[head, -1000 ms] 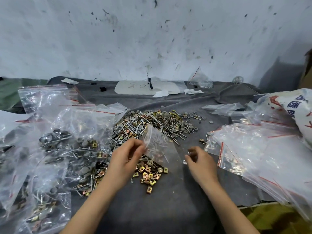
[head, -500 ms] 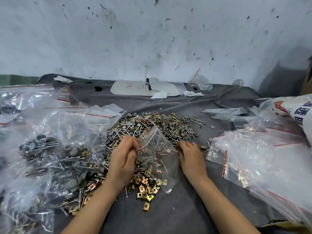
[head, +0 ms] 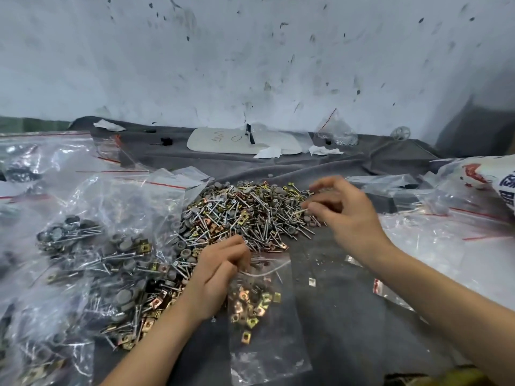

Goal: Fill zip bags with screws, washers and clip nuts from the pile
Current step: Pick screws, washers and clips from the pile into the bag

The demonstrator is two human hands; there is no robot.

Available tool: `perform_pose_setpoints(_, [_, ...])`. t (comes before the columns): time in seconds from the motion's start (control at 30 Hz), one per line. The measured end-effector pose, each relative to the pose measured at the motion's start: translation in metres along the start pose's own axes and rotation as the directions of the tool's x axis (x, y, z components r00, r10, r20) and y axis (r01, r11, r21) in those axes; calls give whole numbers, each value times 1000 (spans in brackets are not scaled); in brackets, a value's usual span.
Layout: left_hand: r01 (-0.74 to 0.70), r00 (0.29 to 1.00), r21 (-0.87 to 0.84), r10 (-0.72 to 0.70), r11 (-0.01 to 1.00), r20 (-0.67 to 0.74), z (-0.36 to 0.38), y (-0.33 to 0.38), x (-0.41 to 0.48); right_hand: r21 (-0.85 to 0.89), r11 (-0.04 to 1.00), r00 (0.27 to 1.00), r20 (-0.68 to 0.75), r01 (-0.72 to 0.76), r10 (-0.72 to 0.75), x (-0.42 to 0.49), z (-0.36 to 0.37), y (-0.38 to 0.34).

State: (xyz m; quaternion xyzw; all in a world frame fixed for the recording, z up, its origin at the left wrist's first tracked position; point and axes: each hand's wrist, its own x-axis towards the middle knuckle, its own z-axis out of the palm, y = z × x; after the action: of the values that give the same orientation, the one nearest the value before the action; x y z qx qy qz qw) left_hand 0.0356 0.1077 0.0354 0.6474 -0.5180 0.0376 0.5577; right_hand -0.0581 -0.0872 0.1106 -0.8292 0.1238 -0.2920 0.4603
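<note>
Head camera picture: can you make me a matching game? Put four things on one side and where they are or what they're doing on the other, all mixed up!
Things
1. left hand
2. right hand
3. white board
4. filled bags

Places or states
a. lying flat at the far back
b. gripping the mouth of the zip bag
c. heaped on the left side
d. fingers curled over the right edge of the pile

Pairs: 1-b, 2-d, 3-a, 4-c
</note>
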Motion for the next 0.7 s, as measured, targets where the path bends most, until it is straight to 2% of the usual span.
perform_pose_setpoints(0.07, [-76, 997, 30, 76, 997, 2, 1, 3, 1, -85, 985, 984, 108, 151, -141, -6, 4, -27])
perform_pose_setpoints(0.13, [-133, 991, 48, 134, 990, -7, 0, 8, 7, -207, 931, 930, 279, 301, -238, -11, 11, -43])
perform_pose_setpoints(0.2, [-181, 983, 67, 182, 981, -17, -2, 12, 17, -318, 870, 872, 437, 377, -219, -12, 16, -50])
perform_pose_setpoints(0.23, [-196, 980, 77, 198, 977, -18, -4, 13, 21, -349, 852, 859, 471, 389, -200, -12, 17, -52])
perform_pose_setpoints(0.3, [-208, 977, 76, 211, 975, -22, -6, 14, 25, -341, 869, 877, 442, 359, -189, -12, 18, -54])
perform_pose_setpoints(0.4, [-227, 972, 73, 231, 971, -46, -3, 10, 18, -216, 931, 931, 285, 295, -229, -13, 25, -54])
perform_pose_setpoints(0.5, [-255, 965, 50, 257, 966, -55, 2, 6, 8, -110, 949, 947, 165, 297, -277, -20, 36, -50])
perform_pose_setpoints(0.63, [-220, 964, 46, 224, 975, -144, -5, -1, 16, -170, 929, 899, 358, 328, -252, -9, 44, -48])
perform_pose_setpoints(0.7, [-202, 962, 59, 209, 978, -175, -10, -4, 22, -144, 929, 894, 356, 341, -273, 1, 45, -46])
